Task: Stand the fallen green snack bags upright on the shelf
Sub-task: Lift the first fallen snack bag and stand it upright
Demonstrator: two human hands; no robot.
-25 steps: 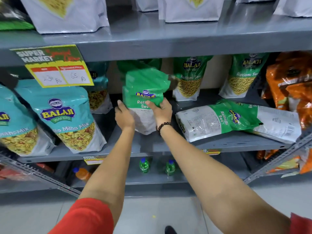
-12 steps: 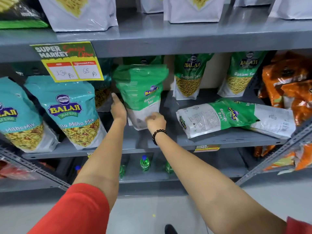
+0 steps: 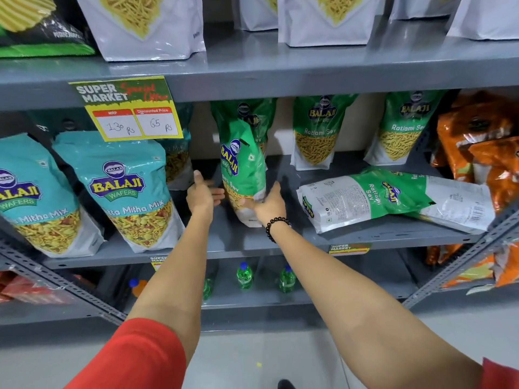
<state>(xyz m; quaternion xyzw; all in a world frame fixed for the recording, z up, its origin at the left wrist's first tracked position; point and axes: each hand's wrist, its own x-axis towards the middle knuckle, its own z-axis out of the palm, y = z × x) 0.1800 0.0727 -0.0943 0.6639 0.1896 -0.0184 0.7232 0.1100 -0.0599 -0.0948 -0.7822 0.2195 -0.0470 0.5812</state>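
Green bag [image 3: 243,164]: upright, turned edge-on, mid-shelf [image 3: 365,234]. Two fallen bags [image 3: 373,197] [image 3: 457,204]: flat, overlapping, right of it.

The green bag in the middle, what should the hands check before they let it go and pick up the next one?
1. Held green bag upright: ok, though turned edge-on.
2. Its bottom resting on the shelf: cannot tell, the right hand covers it.
3. Right hand steadying the bag's lower part: ok.
4. Left hand on the bag: not ok, it is open beside it.
5. Fallen green bag stood up: not ok, it lies flat to the right.
6. Room beside the held bag for it: ok.
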